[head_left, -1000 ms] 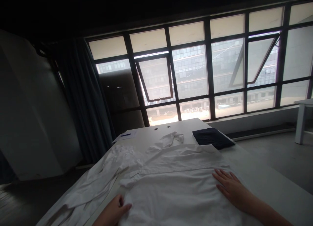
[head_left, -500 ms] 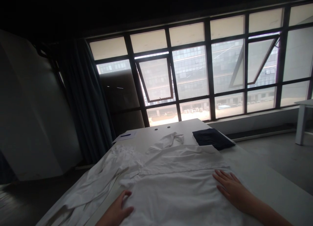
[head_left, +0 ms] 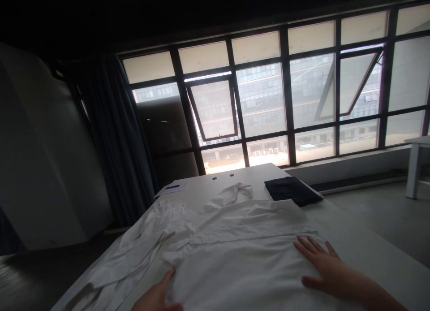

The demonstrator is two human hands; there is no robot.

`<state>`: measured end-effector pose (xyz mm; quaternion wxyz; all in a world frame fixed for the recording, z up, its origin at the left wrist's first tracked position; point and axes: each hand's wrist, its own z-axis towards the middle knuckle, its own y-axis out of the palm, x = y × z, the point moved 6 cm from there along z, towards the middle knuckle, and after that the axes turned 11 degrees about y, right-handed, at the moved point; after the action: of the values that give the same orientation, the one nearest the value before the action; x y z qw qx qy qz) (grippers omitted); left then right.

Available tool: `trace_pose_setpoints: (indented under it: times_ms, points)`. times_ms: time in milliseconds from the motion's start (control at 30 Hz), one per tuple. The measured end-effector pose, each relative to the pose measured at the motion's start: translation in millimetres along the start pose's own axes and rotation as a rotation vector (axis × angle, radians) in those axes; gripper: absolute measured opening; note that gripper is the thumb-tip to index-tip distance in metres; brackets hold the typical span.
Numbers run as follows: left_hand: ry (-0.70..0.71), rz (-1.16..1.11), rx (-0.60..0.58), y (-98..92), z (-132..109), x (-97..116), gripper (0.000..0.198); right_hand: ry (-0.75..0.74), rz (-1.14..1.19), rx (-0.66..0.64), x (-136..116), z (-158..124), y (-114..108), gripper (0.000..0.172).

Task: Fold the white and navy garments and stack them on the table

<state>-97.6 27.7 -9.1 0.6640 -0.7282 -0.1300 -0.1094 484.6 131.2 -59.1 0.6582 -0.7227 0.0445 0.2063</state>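
A white garment (head_left: 242,261) lies spread over the near part of the white table (head_left: 366,244), with a seam running across it and a sleeve-like piece bunched at its far side. My right hand (head_left: 325,266) rests on its right part, palm down, fingers spread. At its left edge is my left hand (head_left: 159,293), low in the view, thumb and forefinger apart and touching the cloth; its other fingers are hidden. Left of it lies a second heap of crumpled white cloth (head_left: 134,252).
A folded dark navy cloth (head_left: 292,191) lies at the table's far right edge. Paper (head_left: 178,187) with a blue pen (head_left: 173,186) on it is at the far left corner. Behind are windows (head_left: 260,100) and a dark curtain (head_left: 114,145). Another white table (head_left: 414,163) stands at right.
My left hand has moved down and slightly left along the garment's edge. My right hand has shifted slightly, its thumb lower and its fingers spread wider. The cloth near it looks smoother.
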Motion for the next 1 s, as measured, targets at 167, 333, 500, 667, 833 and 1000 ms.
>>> trace_pose_setpoints:
  times_ms: [167,333,500,667,833,1000]
  points:
    - [-0.057,0.2,-0.062,-1.8,-5.5,0.2,0.107,0.062,-0.034,0.101,-7.9,5.9,1.2,0.079]
    - [0.219,0.419,0.217,-1.9,21.5,61.1,0.061,-0.071,-0.012,0.193,-57.6,-0.8,1.4,0.059]
    - [0.477,0.243,-0.027,47.2,40.9,105.9,0.075,-0.247,0.041,-0.037,-96.9,-21.5,17.0,0.08]
    - [0.326,0.298,-0.084,47.8,33.0,101.6,0.085,-0.243,0.047,-0.04,-75.2,-21.7,22.2,0.083]
    - [0.247,0.357,-0.147,49.3,15.4,95.5,0.098,-0.201,-0.004,0.036,-36.9,-15.6,22.1,0.078]
    - [0.173,0.402,-0.2,66.0,-3.9,79.6,0.08,-0.065,-0.077,0.131,7.0,-13.1,14.7,0.076]
